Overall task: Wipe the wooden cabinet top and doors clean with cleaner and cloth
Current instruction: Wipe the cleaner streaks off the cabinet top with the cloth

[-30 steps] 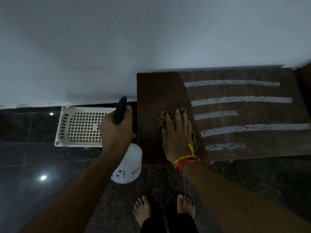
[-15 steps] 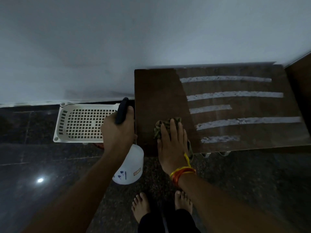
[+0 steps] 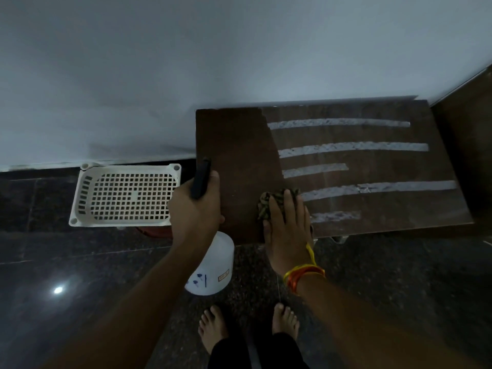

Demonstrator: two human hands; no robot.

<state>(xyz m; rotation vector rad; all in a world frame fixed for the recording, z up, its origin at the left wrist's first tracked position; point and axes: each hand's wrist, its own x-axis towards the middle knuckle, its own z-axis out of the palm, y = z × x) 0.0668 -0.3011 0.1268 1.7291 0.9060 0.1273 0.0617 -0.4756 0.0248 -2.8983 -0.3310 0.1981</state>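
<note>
At the far left we see a white perforated plastic basket (image 3: 125, 194) sitting on the dark polished stone floor (image 3: 66, 262), against the base of the pale wall (image 3: 186, 62). A bright spot of light reflects off the floor nearer to us.

Just right of the basket, our left hand (image 3: 195, 209) is clenched around the dark trigger head of a spray bottle (image 3: 210, 265); the black nozzle pokes out above the knuckles, and the white body with a small label hangs below the wrist, beside the cabinet's left front corner.

Next comes the wooden cabinet top (image 3: 234, 155), pushed against the wall. Its left part looks dark and plain; the right part carries five pale horizontal streaks of cleaner (image 3: 351, 146) on a hazier surface.

Our right hand (image 3: 288, 225) lies flat with straight fingers on a crumpled green patterned cloth (image 3: 266, 206), pressing it onto the top near the front edge, right where the dark part meets the streaks. The cloth shows past the fingertips and along the thumb side. An orange and yellow thread band (image 3: 303, 274) circles that wrist.

Below, our two bare feet (image 3: 213, 328) stand on the floor. At the far right a dark wooden panel (image 3: 468, 129) rises beside the cabinet.
</note>
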